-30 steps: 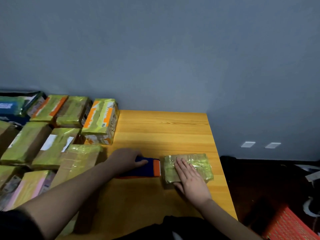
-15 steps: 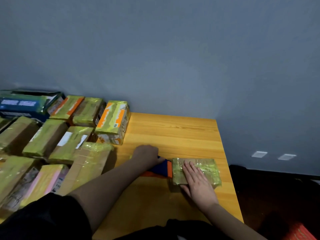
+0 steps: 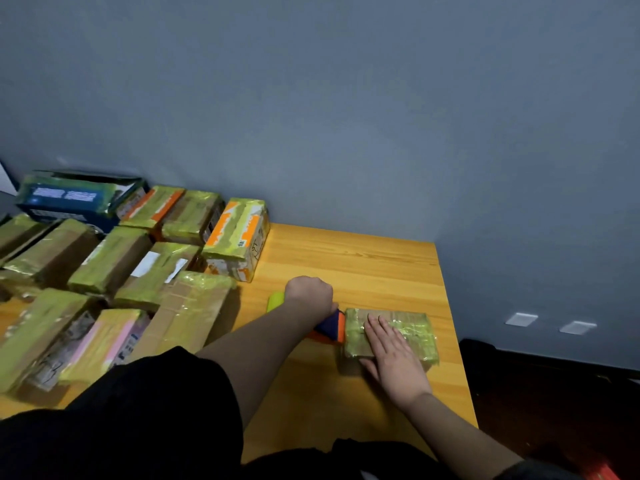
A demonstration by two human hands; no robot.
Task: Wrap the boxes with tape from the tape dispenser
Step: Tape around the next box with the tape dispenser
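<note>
A flat cardboard box [image 3: 412,329] covered in yellow-green tape lies on the wooden table [image 3: 363,258], near its right edge. My right hand [image 3: 389,355] presses flat on the box's top with straight fingers. My left hand [image 3: 308,294] grips the blue and orange tape dispenser [image 3: 332,327], whose orange end touches the box's left side. The yellow-green tape roll [image 3: 276,301] sticks out to the left of that hand. Much of the dispenser is hidden under my hand and wrist.
Several taped boxes [image 3: 194,306] crowd the left half of the table, with an orange-and-white one [image 3: 239,237] nearest the wall. A dark blue box [image 3: 74,199] stands at the back left. The table's right edge drops to a dark floor.
My left hand has tilted the dispenser up at the box's left side, so the tape roll now shows. My right hand stays flat on the box. The view shifted left.
</note>
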